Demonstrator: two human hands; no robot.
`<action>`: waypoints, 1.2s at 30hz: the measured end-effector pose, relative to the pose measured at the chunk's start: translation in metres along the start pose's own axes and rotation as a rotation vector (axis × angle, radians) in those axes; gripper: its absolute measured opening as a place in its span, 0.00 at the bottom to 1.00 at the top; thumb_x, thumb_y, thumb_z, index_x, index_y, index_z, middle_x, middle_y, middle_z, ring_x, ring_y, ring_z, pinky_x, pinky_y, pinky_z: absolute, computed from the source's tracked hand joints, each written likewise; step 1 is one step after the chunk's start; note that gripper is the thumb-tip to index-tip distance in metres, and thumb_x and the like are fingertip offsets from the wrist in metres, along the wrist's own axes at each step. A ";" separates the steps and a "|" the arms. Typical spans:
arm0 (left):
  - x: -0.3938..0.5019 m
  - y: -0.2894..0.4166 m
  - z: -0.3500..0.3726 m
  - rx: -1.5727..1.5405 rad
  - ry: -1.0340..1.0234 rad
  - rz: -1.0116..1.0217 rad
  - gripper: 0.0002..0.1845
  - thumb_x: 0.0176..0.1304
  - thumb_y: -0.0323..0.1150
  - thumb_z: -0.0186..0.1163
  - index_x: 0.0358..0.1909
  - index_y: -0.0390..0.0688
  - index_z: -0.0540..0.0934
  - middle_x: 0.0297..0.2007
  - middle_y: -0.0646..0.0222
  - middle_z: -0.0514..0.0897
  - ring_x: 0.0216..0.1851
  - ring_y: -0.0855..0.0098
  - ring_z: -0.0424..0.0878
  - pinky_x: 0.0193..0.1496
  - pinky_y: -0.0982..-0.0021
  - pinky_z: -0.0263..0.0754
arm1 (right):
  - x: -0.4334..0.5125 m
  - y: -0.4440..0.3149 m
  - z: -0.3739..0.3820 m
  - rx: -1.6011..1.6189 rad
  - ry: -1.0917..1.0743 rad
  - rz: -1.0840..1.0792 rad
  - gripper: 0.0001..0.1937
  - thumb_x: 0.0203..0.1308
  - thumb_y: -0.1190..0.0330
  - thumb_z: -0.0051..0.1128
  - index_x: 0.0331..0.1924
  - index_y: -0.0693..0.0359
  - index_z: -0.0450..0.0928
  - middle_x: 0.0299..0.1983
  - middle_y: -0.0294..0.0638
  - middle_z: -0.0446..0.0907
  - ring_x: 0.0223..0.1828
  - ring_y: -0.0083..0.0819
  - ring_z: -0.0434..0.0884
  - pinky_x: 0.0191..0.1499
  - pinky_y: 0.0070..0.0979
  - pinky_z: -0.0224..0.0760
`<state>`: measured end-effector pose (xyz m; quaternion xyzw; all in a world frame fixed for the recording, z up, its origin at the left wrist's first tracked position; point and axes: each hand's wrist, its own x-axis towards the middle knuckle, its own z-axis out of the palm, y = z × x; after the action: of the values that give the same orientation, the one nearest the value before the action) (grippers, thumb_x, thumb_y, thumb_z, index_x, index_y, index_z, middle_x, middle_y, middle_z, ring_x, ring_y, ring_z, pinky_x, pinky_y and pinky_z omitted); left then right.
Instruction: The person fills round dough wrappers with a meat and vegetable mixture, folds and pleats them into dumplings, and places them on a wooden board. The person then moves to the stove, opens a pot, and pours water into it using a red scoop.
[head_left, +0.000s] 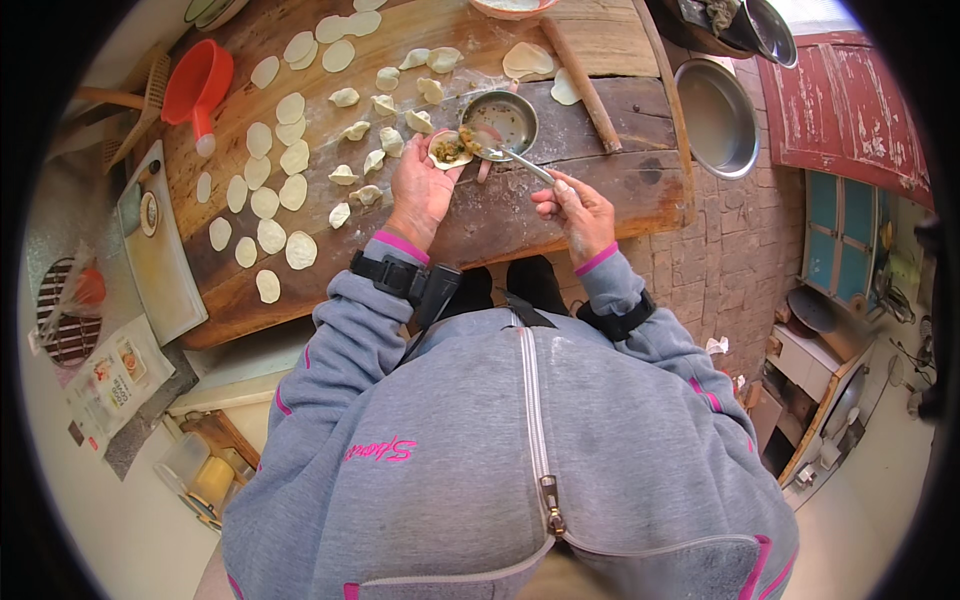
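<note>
On the palm and fingers of my left hand (424, 184) lies a round dough wrapper (450, 150) with chopped filling on it. A metal spoon (529, 163) is gripped in my right hand (576, 214), its filling-covered end touching or just over the wrapper's right edge. Just beyond it stands a metal bowl (510, 124) with bits of filling inside. Several folded dumplings (356, 130) sit on the floured wooden board left of my left hand, and several flat wrappers (293, 192) are spread farther left. A wooden rolling pin (581, 86) lies right of the bowl, beside more wrappers (527, 60).
A red plastic ladle (199, 79) and a white cutting board (161, 240) are at the left of the wooden worktop (480, 217). Past its right edge stands a metal basin (716, 118) near a worn red wooden panel (844, 112). A bowl (514, 7) stands at the far edge.
</note>
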<state>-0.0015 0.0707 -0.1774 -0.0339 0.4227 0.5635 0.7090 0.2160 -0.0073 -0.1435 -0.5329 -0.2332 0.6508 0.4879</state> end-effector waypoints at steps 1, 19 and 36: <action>0.000 0.001 0.000 -0.011 0.002 -0.007 0.21 0.76 0.37 0.37 0.53 0.28 0.70 0.54 0.49 0.76 0.59 0.53 0.73 0.66 0.47 0.65 | -0.002 0.000 0.003 -0.016 -0.004 -0.024 0.16 0.72 0.70 0.47 0.57 0.70 0.73 0.37 0.49 0.84 0.33 0.25 0.83 0.39 0.21 0.79; -0.008 0.012 -0.021 -0.118 -0.103 -0.028 0.12 0.69 0.29 0.53 0.50 0.33 0.75 0.49 0.58 0.80 0.53 0.62 0.78 0.59 0.53 0.74 | -0.021 -0.016 0.039 -0.781 -0.289 -0.754 0.17 0.66 0.78 0.50 0.58 0.64 0.75 0.36 0.45 0.82 0.32 0.28 0.83 0.37 0.23 0.77; -0.050 0.024 -0.001 0.058 -0.165 0.148 0.13 0.68 0.23 0.54 0.52 0.30 0.75 0.49 0.56 0.81 0.52 0.62 0.80 0.59 0.57 0.76 | 0.015 -0.003 -0.007 -1.370 -0.274 -0.949 0.21 0.53 0.74 0.62 0.53 0.61 0.77 0.45 0.44 0.77 0.46 0.41 0.78 0.48 0.33 0.73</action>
<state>-0.0218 0.0407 -0.1361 0.0646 0.3804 0.6028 0.6984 0.2238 0.0052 -0.1502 -0.4729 -0.8326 0.1508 0.2459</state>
